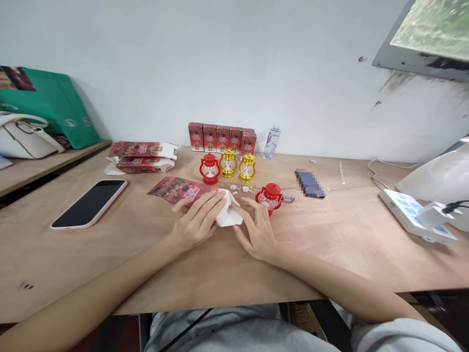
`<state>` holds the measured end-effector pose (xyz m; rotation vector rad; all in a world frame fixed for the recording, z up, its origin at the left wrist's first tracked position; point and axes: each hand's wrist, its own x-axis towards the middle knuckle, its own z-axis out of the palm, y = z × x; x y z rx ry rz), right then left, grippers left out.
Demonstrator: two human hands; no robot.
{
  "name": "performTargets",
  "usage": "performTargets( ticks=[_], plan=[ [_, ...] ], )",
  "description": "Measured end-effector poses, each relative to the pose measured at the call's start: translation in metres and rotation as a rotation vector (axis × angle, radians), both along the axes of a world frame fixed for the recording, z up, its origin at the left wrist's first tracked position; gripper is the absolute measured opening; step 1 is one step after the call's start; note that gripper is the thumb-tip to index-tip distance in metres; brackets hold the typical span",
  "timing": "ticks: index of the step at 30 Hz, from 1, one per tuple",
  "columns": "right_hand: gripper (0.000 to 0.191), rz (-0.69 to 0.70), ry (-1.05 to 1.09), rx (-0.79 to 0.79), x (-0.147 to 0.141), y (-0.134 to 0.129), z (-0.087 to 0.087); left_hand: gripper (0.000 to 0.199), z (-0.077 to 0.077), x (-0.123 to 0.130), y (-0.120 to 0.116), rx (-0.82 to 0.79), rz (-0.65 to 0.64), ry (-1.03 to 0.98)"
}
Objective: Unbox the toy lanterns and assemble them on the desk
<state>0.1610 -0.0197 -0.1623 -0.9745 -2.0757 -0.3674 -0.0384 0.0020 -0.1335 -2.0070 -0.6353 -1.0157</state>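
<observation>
Fingers of the left hand (192, 227) lie close side by side, bent over a thin card box (181, 189), and they hold it down on the surface (337, 234). Fingers of the right hand (262, 237) are spread, with a gap between thumb and pointer; the tips touch the white flaps (227, 215) at the box's open right end. That hand is not wrapped around anything.

The box is long, with a red picture printed on the outside and plain white card inside. It lies on its side in the middle of the surface, pointing to the far left. The surface looks like flat brown wood with soft stripes.

Just past the right hand is a shiny red lantern (271, 191), partly hidden by the fingers. Farther off stand another red lantern (209, 171) and two gold lanterns (247, 168), all with round, see-through middles and little caps. Small white bits (240, 188) lie on the surface between them and the box.

Small red boxes (216, 139) stand in a neat row by the wall, left of a clear bottle (271, 142). More red boxes (142, 157) with white flaps lie in a messy pile at the far left. A flat phone (90, 204) with a pale pink edge lies nearer, on the left.
</observation>
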Motion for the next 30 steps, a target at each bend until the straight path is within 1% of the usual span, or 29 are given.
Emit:
performTargets(
  ticks=[3,6,9,16,20,25,30],
  plan=[
    [0.032,0.081,0.002,0.009,0.003,0.002,0.001,0.034,0.001,0.001,-0.001,0.012,-0.042,0.013],
    [0.03,0.1,0.005,0.003,0.005,0.003,0.001,0.037,0.0,0.002,0.0,0.002,-0.072,0.016],
    [0.036,0.102,0.01,0.001,0.006,0.004,-0.001,0.046,-0.002,0.001,0.002,-0.018,-0.08,0.008],
    [0.058,0.114,0.039,-0.016,0.007,0.008,-0.006,0.068,-0.004,-0.003,0.008,-0.08,-0.098,0.013],
    [0.061,0.148,0.054,-0.028,0.008,0.009,-0.007,0.075,-0.006,-0.001,0.011,-0.124,-0.131,0.028],
    [0.058,0.202,0.112,0.043,0.01,0.009,-0.006,0.076,-0.006,0.002,0.009,-0.151,-0.185,0.058],
    [0.05,0.206,0.182,0.144,0.01,0.01,-0.008,0.063,-0.009,0.001,0.008,-0.121,-0.226,0.123]
  ],
)
